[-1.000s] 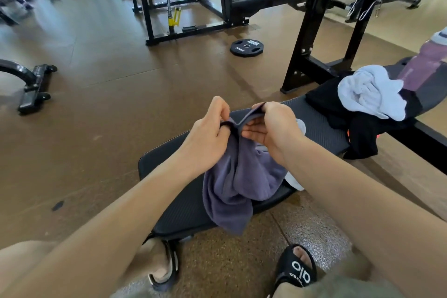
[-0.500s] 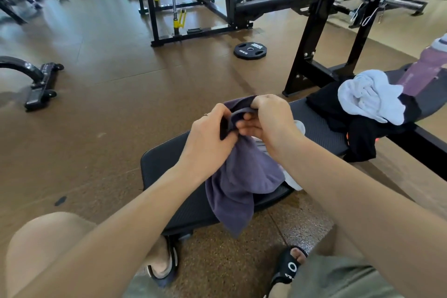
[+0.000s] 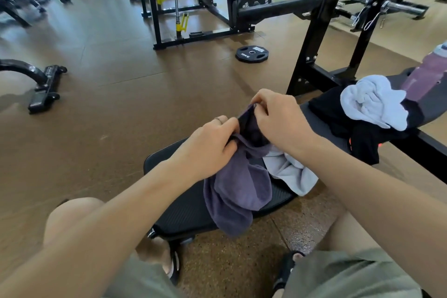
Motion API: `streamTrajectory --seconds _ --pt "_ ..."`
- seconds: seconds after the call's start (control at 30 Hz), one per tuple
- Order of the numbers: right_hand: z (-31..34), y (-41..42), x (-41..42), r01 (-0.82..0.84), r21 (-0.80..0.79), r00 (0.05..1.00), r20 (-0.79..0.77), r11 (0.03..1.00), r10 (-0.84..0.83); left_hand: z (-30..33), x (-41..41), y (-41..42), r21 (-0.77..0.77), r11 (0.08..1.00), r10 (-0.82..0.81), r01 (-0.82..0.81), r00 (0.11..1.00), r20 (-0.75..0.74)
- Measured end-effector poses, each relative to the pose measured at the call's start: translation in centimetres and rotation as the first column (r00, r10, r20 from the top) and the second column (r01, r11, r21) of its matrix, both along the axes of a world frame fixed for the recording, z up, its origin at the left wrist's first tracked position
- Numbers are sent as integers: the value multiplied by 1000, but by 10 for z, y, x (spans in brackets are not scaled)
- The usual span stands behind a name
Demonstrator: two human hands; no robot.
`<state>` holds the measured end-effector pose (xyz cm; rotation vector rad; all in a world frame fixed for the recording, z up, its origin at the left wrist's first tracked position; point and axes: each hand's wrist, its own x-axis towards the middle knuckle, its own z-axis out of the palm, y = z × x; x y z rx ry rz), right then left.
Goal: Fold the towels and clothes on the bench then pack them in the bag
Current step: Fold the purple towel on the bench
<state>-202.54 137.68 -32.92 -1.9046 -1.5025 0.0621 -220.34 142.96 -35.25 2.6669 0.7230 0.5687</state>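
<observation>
- Both your hands pinch the top edge of the purple towel: left hand and right hand sit close together, fingers curled tight on the cloth.
- The towel's lower half droops over the black bench edge; let go and it likely slides to the floor.
- With your grips this close, corners may not line up and the fold could come out crooked.
- The white towel lies just beside it; you could drag it along.
- No bag is in view.
</observation>
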Motion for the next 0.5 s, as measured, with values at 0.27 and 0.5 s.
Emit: streamTrajectory --seconds 0.27,0.5 --pt "26 2 22 94 221 994 41 971 -105 -32 -29 7 206 975 143 -82 942 -302" --pt "24 -4 55 276 178 947 -217 944 -236 -30 -49 16 186 979 126 -83 965 -230"
